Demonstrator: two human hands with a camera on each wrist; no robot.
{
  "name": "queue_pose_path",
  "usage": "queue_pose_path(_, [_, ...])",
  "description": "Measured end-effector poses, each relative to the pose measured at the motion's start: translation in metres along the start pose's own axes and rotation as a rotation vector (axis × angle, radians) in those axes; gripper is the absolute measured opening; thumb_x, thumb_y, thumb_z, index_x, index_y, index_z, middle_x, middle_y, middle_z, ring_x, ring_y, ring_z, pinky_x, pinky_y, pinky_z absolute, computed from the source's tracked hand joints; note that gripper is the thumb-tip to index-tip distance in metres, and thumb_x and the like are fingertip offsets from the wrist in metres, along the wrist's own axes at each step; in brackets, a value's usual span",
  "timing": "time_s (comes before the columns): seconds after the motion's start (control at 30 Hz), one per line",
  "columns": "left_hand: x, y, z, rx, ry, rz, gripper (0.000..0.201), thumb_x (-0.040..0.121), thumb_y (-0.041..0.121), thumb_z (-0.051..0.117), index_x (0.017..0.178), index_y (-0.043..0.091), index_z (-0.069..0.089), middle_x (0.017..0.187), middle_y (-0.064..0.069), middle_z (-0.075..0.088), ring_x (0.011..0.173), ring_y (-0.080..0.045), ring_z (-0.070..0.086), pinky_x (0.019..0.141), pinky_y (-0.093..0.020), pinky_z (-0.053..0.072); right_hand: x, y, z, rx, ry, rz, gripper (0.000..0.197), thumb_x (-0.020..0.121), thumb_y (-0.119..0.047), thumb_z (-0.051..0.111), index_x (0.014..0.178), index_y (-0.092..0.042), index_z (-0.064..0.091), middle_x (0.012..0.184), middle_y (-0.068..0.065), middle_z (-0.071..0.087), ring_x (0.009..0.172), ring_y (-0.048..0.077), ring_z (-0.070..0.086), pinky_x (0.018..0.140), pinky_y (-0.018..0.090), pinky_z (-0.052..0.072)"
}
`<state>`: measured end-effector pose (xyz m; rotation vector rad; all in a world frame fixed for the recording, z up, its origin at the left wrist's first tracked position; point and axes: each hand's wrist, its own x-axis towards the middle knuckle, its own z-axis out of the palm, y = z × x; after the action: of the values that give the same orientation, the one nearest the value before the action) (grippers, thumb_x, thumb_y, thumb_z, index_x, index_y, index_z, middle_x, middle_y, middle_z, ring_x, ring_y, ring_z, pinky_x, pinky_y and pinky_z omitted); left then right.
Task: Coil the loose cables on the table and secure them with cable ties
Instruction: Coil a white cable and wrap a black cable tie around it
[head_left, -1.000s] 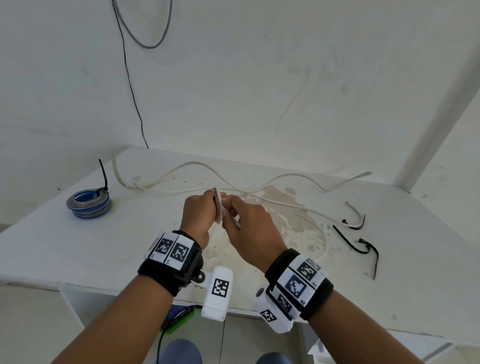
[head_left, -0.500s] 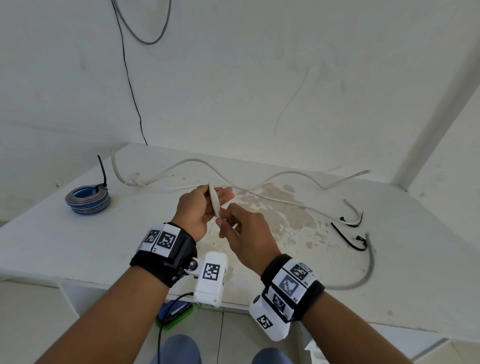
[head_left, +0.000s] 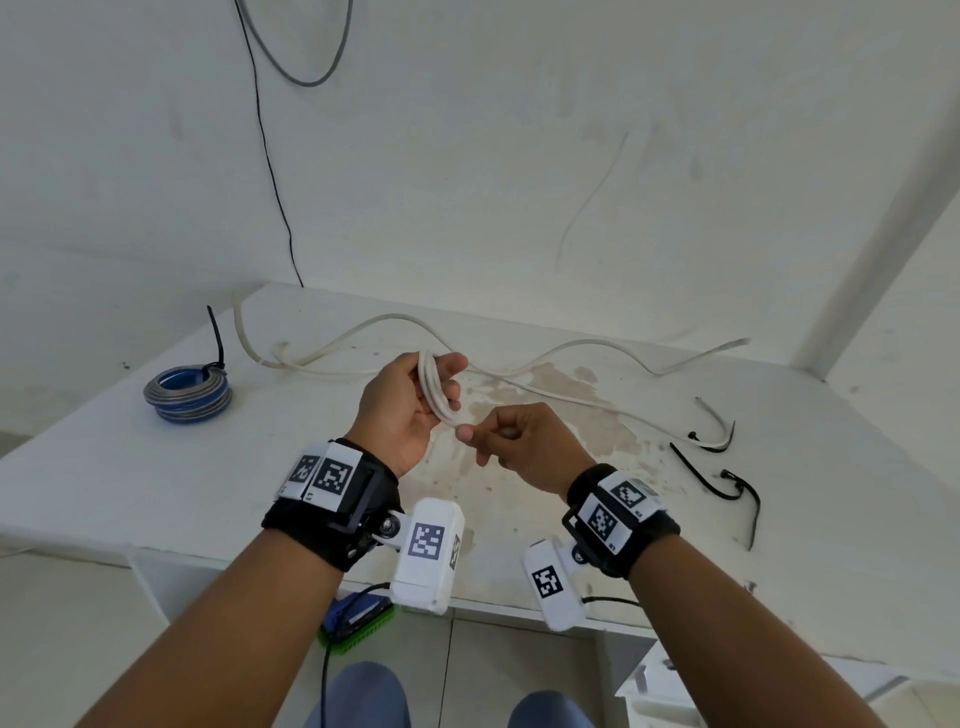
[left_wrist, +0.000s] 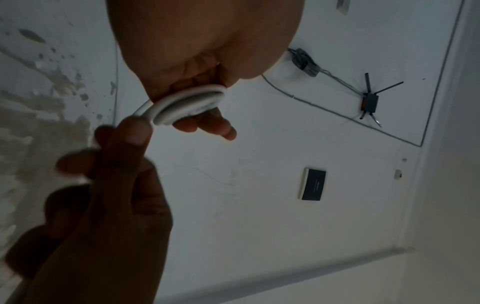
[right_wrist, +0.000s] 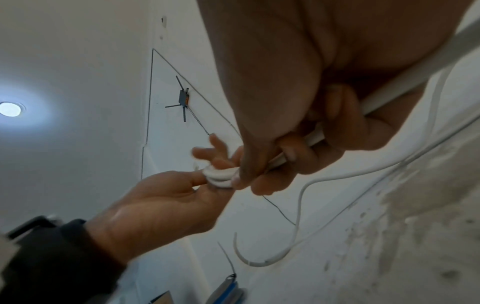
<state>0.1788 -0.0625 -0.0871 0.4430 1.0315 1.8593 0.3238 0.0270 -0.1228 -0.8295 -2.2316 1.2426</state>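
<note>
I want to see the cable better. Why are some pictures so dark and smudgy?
The left wrist view is dim, and the right hand is a dark, blurred shape near the lens. In the right wrist view a ceiling lamp glares and the left hand smears. The head view is bright and shows the white cable sharply.

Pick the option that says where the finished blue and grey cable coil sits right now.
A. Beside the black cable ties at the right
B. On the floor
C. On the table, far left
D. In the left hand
C: the blue and grey cable coil lies on the table at its far left, already tied, away from both hands.
</note>
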Motion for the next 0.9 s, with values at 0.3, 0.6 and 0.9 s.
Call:
queue_pose_path(0.3, [-0.011,0.000,-0.012,0.279,-0.201,-0.064,0.045,0.104,0.020,0.033,0.100,-0.005,0.070,0.054,0.002,0.039,0.043,-0.012,0.028,0.053,-0.026,0.036,0.014,0.006,-0.036,-0.441,0.103,-0.008,0.046,0.068,-0.072,0.075,0.071,-0.026,0.071,0.066,-0.008,0.068,0.056,0.004,0.056,0.061,0.029,0.048])
queue_pose_path(0.6, [-0.016,-0.015,-0.014,0.572,-0.200,-0.063,0.060,0.109,0.035,0.031,0.099,-0.006,0.074,0.055,0.000,0.046,0.045,-0.014,0.031,0.054,-0.027,0.039,0.014,-0.010,-0.045,-0.695,0.289,-0.061,0.047,0.069,-0.075,0.072,0.073,-0.030,0.061,0.067,-0.011,0.057,0.065,0.008,0.056,0.058,0.027,0.040])
queue_pose_path(0.9, [-0.016,-0.024,-0.013,0.723,-0.159,0.027,0.062,0.108,0.040,0.028,0.094,0.002,0.075,0.062,-0.002,0.056,0.047,-0.013,0.041,0.059,-0.030,0.041,0.006,-0.035,-0.016,-0.688,0.415,-0.225,0.025,0.083,-0.053,0.074,0.078,-0.033,0.060,0.059,-0.019,0.046,0.056,-0.009,0.042,0.055,0.020,0.029])
